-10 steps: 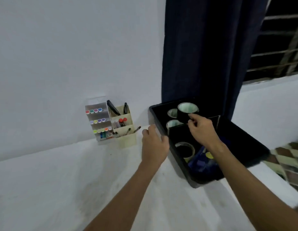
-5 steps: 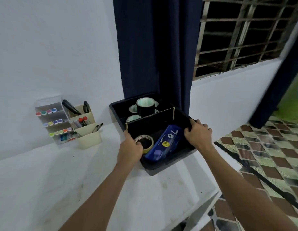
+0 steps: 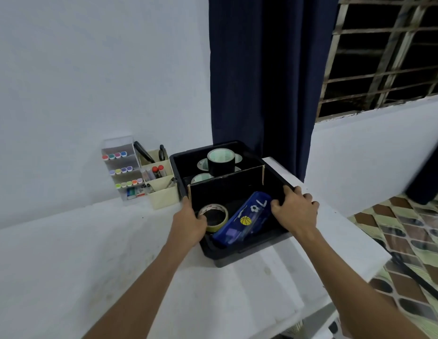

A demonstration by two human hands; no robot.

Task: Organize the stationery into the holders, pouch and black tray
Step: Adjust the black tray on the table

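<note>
Gripping the black tray (image 3: 247, 252) by opposite rims, the left hand (image 3: 188, 225) and right hand (image 3: 295, 211) curl over its edges, probably to square it. It sits on the worktop (image 3: 90, 253), pen holders (image 3: 142, 172) at its 9 o'clock, with the blue pouch (image 3: 245, 220) and tape roll (image 3: 213, 216) inside.

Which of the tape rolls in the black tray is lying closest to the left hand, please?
The beige-rimmed tape roll in the near compartment, beside the left hand; the others sit behind the divider.

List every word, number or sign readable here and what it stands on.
"L": white mark on the blue pouch lying in the black tray, beside a white flower-like sign and a yellow basketball sign.
Packets at the bottom of the clear holder: print too small and blurred to read.
Nothing else is legible.
</note>
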